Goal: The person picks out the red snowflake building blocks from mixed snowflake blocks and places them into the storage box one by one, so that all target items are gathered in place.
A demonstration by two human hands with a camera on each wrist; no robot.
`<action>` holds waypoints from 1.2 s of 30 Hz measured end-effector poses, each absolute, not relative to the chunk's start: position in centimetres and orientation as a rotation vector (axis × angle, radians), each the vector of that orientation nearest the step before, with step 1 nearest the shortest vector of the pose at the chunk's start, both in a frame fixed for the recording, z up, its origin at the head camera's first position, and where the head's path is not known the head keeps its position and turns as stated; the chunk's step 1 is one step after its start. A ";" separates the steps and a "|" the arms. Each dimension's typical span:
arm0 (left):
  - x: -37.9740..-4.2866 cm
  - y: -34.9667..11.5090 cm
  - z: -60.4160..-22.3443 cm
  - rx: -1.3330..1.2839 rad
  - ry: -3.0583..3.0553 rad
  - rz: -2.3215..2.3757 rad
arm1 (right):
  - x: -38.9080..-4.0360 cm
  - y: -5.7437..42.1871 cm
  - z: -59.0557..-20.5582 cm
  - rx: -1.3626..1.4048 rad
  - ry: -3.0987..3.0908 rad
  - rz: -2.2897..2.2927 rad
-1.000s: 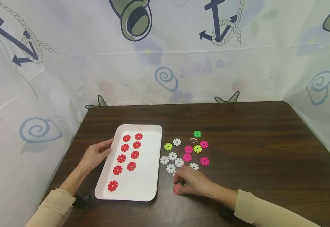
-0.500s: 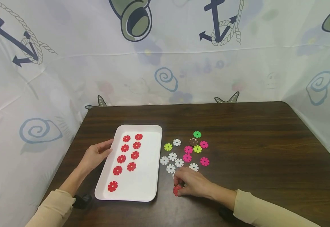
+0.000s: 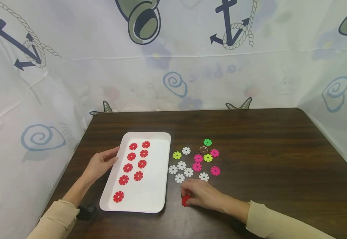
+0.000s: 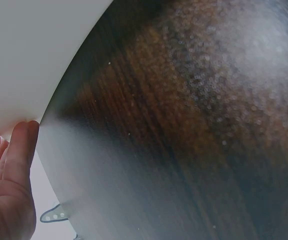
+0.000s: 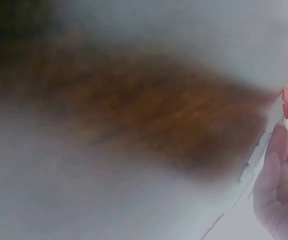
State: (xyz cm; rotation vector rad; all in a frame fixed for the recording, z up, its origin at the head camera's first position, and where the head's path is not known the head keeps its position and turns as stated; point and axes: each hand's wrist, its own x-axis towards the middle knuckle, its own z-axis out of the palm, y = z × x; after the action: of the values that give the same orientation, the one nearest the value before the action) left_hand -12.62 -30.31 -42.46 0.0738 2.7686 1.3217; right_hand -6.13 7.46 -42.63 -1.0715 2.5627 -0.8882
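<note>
In the head view, my right hand pinches a red notched disc between thumb and fingers, just above the table right of the tray. The same red disc shows edge-on at the fingertips in the right wrist view. My left hand touches the left rim of a white rectangular tray with fairly straight fingers and thumb. The left wrist view has the fingertips against the tray's edge. Red notched discs lie flat in two columns in the tray's left half, the left column longer.
Right of the tray, loose notched discs lie on the dark wooden table: several white, several pink, two yellow-green, one green, one brown. A patterned white curtain hangs behind.
The right hand has shifted slightly toward the table's front, and the red disc in its fingers has tilted. A white disc partly visible by the fingertips is now covered. Left hand and tray stay put.
</note>
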 end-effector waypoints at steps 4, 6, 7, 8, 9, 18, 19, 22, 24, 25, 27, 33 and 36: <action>-12.7 -30.4 -42.5 0.072 2.767 1.320 | -6.5 7.4 -42.4 -1.075 2.528 -0.961; -12.7 -30.4 -42.5 0.071 2.768 1.320 | -6.8 7.2 -42.1 -1.037 2.484 -1.041; -12.7 -30.4 -42.5 0.071 2.769 1.318 | -7.0 7.1 -41.8 -1.010 2.458 -1.088; -12.7 -30.4 -42.5 0.071 2.770 1.317 | -7.1 7.0 -41.6 -0.983 2.438 -1.135; -12.7 -30.4 -42.5 0.070 2.770 1.315 | -7.3 6.8 -41.3 -0.960 2.421 -1.177; -12.7 -30.4 -42.5 0.063 2.766 1.324 | -9.0 2.9 -39.0 -0.859 2.405 -1.359; -12.7 -30.4 -42.5 0.063 2.767 1.324 | -9.1 2.4 -38.9 -0.849 2.401 -1.369; -12.7 -30.3 -42.6 0.062 2.766 1.327 | -9.5 0.9 -38.8 -0.821 2.376 -1.400; -12.7 -30.3 -42.6 0.066 2.767 1.328 | -9.7 -0.1 -38.9 -0.804 2.360 -1.416; -12.7 -30.3 -42.5 0.068 2.768 1.329 | -9.8 -0.5 -39.1 -0.800 2.357 -1.420; -12.6 -30.3 -42.4 0.072 2.766 1.332 | -9.9 -1.3 -39.3 -0.791 2.359 -1.418; -12.6 -30.2 -42.2 0.081 2.765 1.330 | -9.9 -3.1 -40.1 -0.798 2.325 -1.438; -12.6 -30.3 -42.3 0.079 2.767 1.327 | -9.9 -3.9 -40.5 -0.807 2.310 -1.432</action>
State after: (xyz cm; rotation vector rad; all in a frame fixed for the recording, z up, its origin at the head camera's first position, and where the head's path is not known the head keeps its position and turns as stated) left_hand -12.60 -30.26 -42.29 0.0789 2.7672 1.3265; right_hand -9.88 -3.95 -40.52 -0.8071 2.3100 -1.4322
